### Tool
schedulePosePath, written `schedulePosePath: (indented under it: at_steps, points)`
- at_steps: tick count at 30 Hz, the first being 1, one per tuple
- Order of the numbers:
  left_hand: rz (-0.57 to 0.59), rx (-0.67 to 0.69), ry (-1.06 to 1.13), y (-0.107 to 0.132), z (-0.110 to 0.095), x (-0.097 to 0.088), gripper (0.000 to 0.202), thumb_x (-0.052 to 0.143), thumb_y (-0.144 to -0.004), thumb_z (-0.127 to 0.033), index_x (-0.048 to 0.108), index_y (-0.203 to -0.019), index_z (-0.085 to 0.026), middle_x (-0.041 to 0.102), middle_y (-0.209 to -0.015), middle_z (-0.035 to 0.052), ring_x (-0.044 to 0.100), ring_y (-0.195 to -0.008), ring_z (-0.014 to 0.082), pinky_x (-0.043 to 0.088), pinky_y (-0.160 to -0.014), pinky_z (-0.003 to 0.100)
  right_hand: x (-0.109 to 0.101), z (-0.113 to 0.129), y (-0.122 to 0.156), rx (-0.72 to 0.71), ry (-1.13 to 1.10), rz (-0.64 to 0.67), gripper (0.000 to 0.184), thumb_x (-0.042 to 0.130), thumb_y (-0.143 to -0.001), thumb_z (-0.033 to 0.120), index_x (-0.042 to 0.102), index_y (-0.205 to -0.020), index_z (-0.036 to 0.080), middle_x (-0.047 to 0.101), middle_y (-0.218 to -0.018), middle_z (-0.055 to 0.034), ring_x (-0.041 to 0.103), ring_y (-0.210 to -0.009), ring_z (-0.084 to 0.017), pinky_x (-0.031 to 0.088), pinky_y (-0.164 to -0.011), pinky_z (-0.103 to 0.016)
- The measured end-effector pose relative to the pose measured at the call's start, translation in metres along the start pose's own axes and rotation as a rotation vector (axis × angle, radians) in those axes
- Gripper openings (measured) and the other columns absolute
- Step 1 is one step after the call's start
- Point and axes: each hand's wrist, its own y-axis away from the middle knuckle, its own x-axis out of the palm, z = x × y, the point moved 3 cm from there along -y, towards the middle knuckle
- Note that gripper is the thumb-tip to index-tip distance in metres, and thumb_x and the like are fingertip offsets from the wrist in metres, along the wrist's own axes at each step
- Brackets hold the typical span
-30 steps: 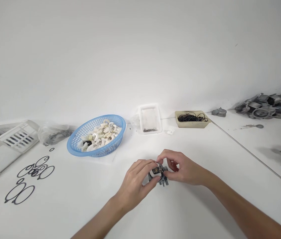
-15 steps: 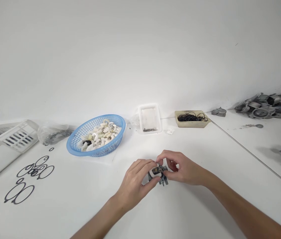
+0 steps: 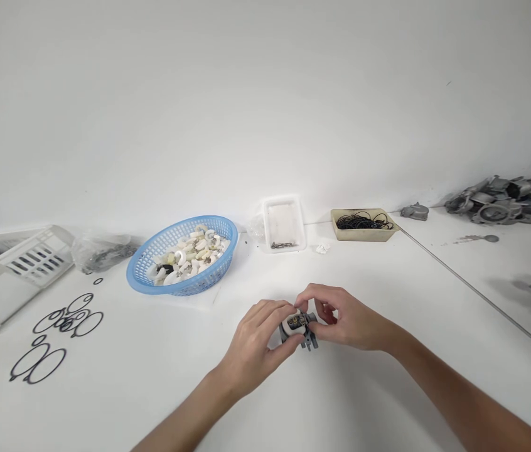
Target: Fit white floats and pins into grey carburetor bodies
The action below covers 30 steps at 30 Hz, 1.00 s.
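I see the left hand (image 3: pixel 258 342) and right hand (image 3: pixel 341 317) both clenched on a small grey part (image 3: pixel 299 329), pressed to the counter (image 3: pixel 388 389) for steadiness, probably.

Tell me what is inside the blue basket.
The blue basket holds a heap of white and cream ring-shaped parts, with one dark piece among them. Whatever lies beneath the top layer is covered.
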Motion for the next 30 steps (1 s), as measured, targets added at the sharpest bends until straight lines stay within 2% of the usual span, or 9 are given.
schedulePosePath:
  at_steps: [4, 9, 17, 24, 30]
  points:
    - [0.020, -0.018, 0.019, 0.0010, 0.0006, -0.0004, 0.033, 0.069, -0.100, -0.026, 0.060, -0.131, -0.025, 0.072, -0.121, 0.0103, 0.069, -0.108, 0.0270, 0.058, -0.092, 0.043, -0.0008, -0.0004, -0.0002, 0.003, 0.002, 0.005, 0.029, 0.067, -0.088, 0.019, 0.069, -0.116, 0.029, 0.065, -0.107, 0.0001, 0.046, -0.068, -0.011, 0.045, -0.062, -0.025]
    - [0.041, -0.047, 0.053, 0.0015, 0.0006, -0.0011, 0.039, 0.072, -0.099, -0.024, 0.057, -0.135, -0.026, 0.072, -0.120, 0.0084, 0.067, -0.106, 0.0254, 0.057, -0.091, 0.041, -0.0022, 0.0000, -0.0007, -0.022, 0.019, 0.012, 0.038, 0.069, -0.082, 0.013, 0.068, -0.116, 0.029, 0.064, -0.108, 0.0015, 0.043, -0.066, -0.009, 0.041, -0.060, -0.023]
    - [0.034, -0.090, 0.064, -0.0001, 0.0003, -0.0010, 0.043, 0.074, -0.094, -0.022, 0.059, -0.134, -0.026, 0.072, -0.120, 0.0066, 0.067, -0.108, 0.0252, 0.056, -0.093, 0.040, 0.0002, -0.0029, -0.0015, -0.022, 0.006, 0.005, 0.036, 0.068, -0.085, 0.016, 0.067, -0.119, 0.029, 0.065, -0.109, 0.0006, 0.045, -0.068, -0.010, 0.044, -0.061, -0.024]
    - [-0.010, -0.113, 0.049, -0.0026, -0.0006, -0.0044, 0.031, 0.071, -0.095, -0.027, 0.065, -0.125, -0.023, 0.072, -0.118, 0.0083, 0.067, -0.107, 0.0266, 0.057, -0.091, 0.041, 0.0001, -0.0019, -0.0003, -0.028, 0.015, 0.003, 0.036, 0.066, -0.085, 0.014, 0.067, -0.117, 0.029, 0.064, -0.110, 0.0021, 0.045, -0.067, -0.009, 0.044, -0.061, -0.023]
    - [-0.004, -0.120, 0.031, -0.0010, 0.0022, -0.0024, 0.032, 0.073, -0.093, -0.025, 0.066, -0.124, -0.023, 0.071, -0.119, 0.0071, 0.067, -0.108, 0.0252, 0.057, -0.092, 0.039, 0.0001, -0.0007, -0.0011, -0.030, 0.026, 0.003, 0.037, 0.066, -0.085, 0.013, 0.066, -0.117, 0.031, 0.063, -0.109, 0.0034, 0.045, -0.066, -0.009, 0.043, -0.060, -0.023]
